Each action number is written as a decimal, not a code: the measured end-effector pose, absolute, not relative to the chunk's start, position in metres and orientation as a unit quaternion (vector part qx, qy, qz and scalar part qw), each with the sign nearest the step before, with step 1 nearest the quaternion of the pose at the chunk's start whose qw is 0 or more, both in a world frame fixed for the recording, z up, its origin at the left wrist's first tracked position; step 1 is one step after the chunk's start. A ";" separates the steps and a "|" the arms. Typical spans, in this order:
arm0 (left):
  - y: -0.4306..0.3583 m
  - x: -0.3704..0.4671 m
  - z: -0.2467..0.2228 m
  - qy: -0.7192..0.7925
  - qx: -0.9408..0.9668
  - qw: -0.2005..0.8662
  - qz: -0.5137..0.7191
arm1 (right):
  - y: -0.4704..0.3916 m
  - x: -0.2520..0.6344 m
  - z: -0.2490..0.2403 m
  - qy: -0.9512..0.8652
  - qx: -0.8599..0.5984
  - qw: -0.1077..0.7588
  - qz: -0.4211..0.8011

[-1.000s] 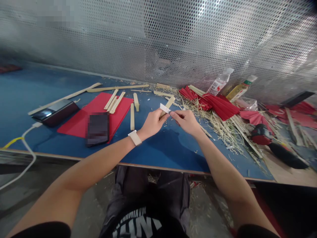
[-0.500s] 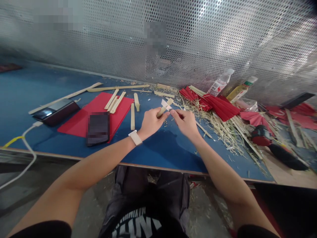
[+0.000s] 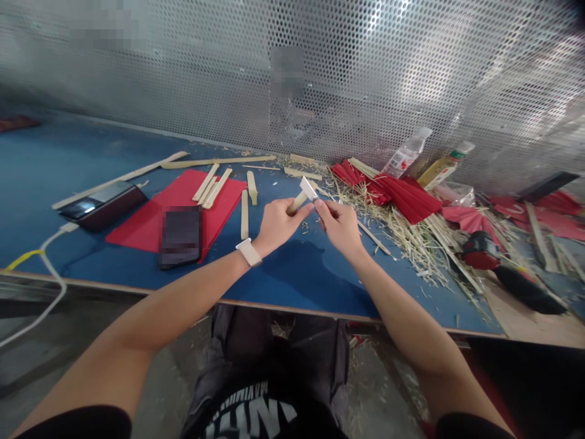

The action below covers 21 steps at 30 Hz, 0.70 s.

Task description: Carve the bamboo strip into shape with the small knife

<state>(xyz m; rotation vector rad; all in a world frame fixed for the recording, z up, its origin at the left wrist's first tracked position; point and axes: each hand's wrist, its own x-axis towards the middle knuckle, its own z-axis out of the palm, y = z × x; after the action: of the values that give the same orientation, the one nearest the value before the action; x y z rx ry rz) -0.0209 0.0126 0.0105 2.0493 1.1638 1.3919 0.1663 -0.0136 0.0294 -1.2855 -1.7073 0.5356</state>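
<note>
Fingers of my left hand [image 3: 280, 225] are wrapped round a short pale wood strip [image 3: 298, 201], whose far end points away from me. My right hand [image 3: 337, 225] grips a knife [image 3: 309, 188] by its handle, mostly hidden in the fingers. Its flat, light blade lies across the strip, and my left thumb reaches close to the blade's base. Both hands are near each other above the blue table [image 3: 292, 280]. Two loose strips [image 3: 245, 214] lie left of my left hand.
A red sheet [image 3: 150, 213] at the left bears a phone [image 3: 181, 236] and several strips. Behind it sits a dark device [image 3: 103, 204]. Shavings [image 3: 411, 244], red folded pieces [image 3: 406, 195], two bottles [image 3: 408, 152] and a power tool [image 3: 482, 250] crowd the right. A perforated metal wall [image 3: 228, 79] stands behind.
The blade has turned and now points more steeply away from me, covering more of the strip's far end. My right hand has shifted slightly left; my left hand still holds the strip.
</note>
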 end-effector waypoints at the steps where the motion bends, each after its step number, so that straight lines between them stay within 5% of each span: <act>1: 0.012 -0.020 0.011 0.415 0.734 0.201 0.499 | -0.013 0.167 0.030 -0.696 -0.521 0.448 0.208; 21: 0.006 -0.019 0.014 0.303 0.792 0.353 0.395 | -0.003 0.206 0.049 -0.800 -0.436 0.292 0.290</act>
<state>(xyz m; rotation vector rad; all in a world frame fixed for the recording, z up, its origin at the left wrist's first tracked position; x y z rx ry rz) -0.0189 0.0056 0.0141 2.0500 0.7846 1.0207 0.2065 -0.0028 0.0491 -1.1628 -2.1317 0.7740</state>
